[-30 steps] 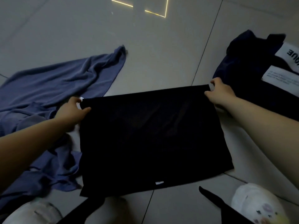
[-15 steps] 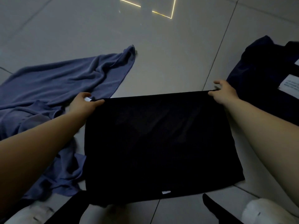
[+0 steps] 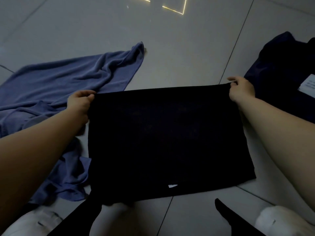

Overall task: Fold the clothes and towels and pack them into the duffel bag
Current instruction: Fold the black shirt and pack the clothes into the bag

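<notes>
the black garment (image 3: 163, 142) is held spread over the floor tiles (image 3: 179, 53), its far corners pinched by the left hand (image 3: 80, 103) and right hand (image 3: 242, 90), hands wide apart, probably to square it for folding. the blue towel (image 3: 64, 79) lies unfolded alongside.

Frame edge crops the dark bag (image 3: 279, 79) (white label (image 3: 308, 84) unreadable).

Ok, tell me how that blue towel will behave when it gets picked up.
Probably floppy: the blue towel lies rumpled in soft folds on the floor. Likely to sag and trail, since it sprawls wide. Unlikely to slip, judging by its plush look.
</notes>
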Demonstrator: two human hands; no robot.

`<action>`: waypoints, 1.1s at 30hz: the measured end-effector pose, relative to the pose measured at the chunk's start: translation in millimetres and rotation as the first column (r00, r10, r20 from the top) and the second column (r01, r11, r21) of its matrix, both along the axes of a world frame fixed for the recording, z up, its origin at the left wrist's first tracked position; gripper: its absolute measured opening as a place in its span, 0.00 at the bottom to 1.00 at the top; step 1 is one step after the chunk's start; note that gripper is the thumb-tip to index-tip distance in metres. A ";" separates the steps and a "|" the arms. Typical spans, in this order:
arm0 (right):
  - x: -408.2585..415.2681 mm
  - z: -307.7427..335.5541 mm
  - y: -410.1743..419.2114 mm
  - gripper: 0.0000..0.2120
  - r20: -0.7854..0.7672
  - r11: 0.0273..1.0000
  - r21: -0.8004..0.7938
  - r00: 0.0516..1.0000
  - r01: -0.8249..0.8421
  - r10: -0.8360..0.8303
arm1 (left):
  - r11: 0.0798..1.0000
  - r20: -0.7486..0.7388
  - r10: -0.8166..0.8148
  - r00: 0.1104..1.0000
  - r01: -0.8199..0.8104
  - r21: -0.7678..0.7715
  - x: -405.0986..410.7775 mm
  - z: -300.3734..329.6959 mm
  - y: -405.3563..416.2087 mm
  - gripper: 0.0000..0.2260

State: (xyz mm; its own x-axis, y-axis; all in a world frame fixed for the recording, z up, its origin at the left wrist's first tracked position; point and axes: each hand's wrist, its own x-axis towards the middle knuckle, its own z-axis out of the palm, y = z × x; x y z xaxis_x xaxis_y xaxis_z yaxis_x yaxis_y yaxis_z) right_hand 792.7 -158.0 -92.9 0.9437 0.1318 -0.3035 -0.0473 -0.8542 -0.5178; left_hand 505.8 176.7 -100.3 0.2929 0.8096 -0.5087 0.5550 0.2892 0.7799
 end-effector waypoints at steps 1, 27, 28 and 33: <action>1.1 -0.8 1.1 0.18 -0.015 1.000 -0.008 1.000 -0.025 0.025 | 0.999 -0.001 0.021 1.000 -0.021 0.025 2.1 -1.1 0.1 0.06; -157.8 -9.2 -118.6 0.36 -0.077 0.360 -0.448 0.436 -0.819 0.897 | 0.335 -0.333 -0.734 0.591 0.743 0.580 -115.5 -11.7 -95.3 0.20; -168.0 -5.2 -104.1 0.34 -0.027 0.344 -0.418 0.390 -0.841 0.921 | 0.566 -0.299 -0.592 0.749 0.650 0.507 -118.9 -8.3 -84.2 0.18; -225.6 -1.4 3.0 0.32 0.130 0.028 -0.314 -0.014 -0.949 0.991 | 0.781 -0.314 -0.529 0.789 0.597 0.183 -125.6 4.8 -63.0 0.14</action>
